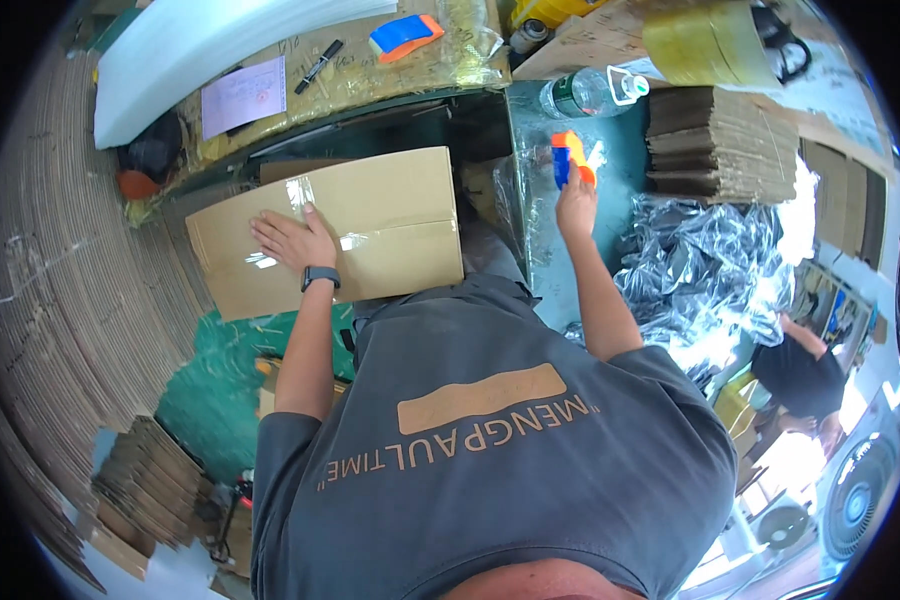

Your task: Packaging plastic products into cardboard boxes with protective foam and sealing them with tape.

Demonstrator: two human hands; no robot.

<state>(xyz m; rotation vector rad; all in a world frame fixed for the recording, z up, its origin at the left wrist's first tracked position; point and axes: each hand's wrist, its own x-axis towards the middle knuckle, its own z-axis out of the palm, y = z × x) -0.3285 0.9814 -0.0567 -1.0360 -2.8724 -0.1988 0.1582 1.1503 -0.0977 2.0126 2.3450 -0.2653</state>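
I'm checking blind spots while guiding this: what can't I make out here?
All in the head view:
Cardboard box contents: hidden by its closed top.
Box surface under the left hand: covered by that hand.
Right hand grip on the tape dispenser: partly hidden by the hand itself.
White foam: cut off by the upper edge.
Paper writing: too small.

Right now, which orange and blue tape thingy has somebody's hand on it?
The tape dispenser at the right hand, near the clear bottle. The other dispenser lies near the black marker, untouched.
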